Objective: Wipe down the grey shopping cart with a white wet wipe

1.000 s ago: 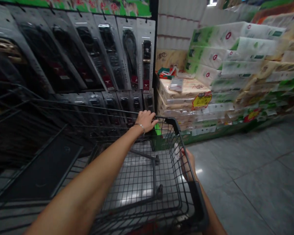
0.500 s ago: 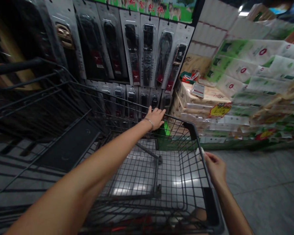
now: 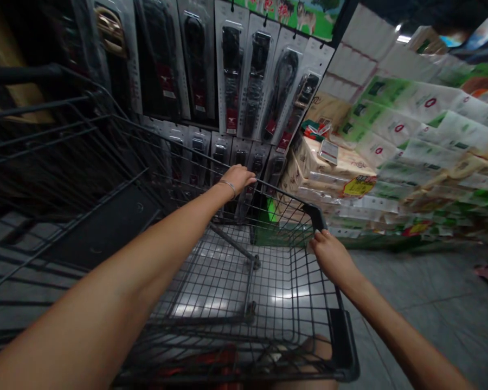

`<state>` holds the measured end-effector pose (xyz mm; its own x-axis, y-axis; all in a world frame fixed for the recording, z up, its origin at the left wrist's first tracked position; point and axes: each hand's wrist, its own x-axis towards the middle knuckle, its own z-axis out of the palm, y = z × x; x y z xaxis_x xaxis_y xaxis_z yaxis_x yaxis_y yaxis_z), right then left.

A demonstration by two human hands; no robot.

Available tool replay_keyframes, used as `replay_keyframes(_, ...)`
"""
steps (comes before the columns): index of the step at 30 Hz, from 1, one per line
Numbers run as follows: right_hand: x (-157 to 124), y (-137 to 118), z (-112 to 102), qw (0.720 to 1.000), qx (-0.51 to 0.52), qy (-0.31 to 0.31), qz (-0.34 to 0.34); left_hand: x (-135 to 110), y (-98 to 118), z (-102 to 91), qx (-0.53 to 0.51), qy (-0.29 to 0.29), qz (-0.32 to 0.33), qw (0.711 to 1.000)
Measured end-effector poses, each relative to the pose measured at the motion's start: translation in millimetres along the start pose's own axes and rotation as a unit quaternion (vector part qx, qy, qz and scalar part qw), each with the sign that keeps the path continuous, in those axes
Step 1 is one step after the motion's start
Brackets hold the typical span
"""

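A black wire shopping cart (image 3: 296, 276) stands in front of me, its basket bare down to the mesh. My left hand (image 3: 238, 179), with a thin silver bangle at the wrist, is closed over the cart's far rim; its fingertips are hidden behind the bar. Near the plastic corner piece (image 3: 318, 218), my right hand (image 3: 333, 257) wraps round the rim on the right side. A small white tissue-like piece (image 3: 311, 247) shows under its fingers, pressed against the wire.
Packaged belts (image 3: 254, 81) hang in rows on a rack behind the cart. To the right rise stacked tissue packs (image 3: 406, 119) with a yellow price tag (image 3: 358, 186). A second black wire frame (image 3: 44, 141) is at the left. Grey tiled floor (image 3: 423, 314) runs along the right.
My right hand has slid forward along the rim towards the far corner and closed over it. My left hand has shifted left along the far rim, its fingers now curled round it.
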<state>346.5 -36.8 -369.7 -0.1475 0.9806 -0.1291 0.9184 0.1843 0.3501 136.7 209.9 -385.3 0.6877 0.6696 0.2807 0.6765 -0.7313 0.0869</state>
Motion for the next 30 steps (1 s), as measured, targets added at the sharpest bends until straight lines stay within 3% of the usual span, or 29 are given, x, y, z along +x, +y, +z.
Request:
replay_keyframes(7,-5.8,-20.7,11.5,0.997,-0.022,-0.063,-0.032,7.6,-8.1,12.0,-0.127,0.022,-0.023,0.991)
replay_keyframes(14,-10.1,-44.7,20.0,0.974,0.015,-0.202,-0.105,3.3,-5.4,12.9,-0.122,0.043,-0.025,0.991)
replay_keyframes(19,-5.0,-48.7,16.6,0.963,0.052,-0.244,-0.1,0.3,-2.9,9.3,-0.109,0.046,-0.027,0.993)
replay_keyframes(22,3.5,-38.8,9.9,0.966,0.088,-0.228,-0.083,0.4,-2.6,8.7,-0.096,0.041,-0.032,0.994)
replay_keyframes(26,15.8,-27.7,4.4,0.986,0.079,-0.142,-0.041,1.7,-3.2,8.9,-0.083,0.04,-0.037,0.995)
replay_keyframes(30,19.5,-31.7,13.0,0.988,0.013,-0.154,0.006,1.8,-2.6,7.3,-0.09,0.038,-0.038,0.995)
